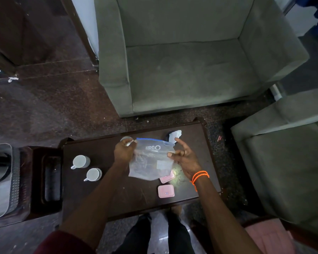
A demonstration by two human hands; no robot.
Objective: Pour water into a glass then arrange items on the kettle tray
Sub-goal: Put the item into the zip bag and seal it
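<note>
A clear zip bag [151, 160] hides most of one pink box [167, 177] on the desk [117, 195]. The bag's contents are too blurred to identify. The glass [126, 139] sits partly behind the left hand [124, 153].

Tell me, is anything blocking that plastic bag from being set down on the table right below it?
Partly. The zip bag, held between the left hand and the right hand, hangs over a pink packet lying on the dark table. A second pink packet lies nearer the person. The tabletop between bag and two white cups looks free.
</note>
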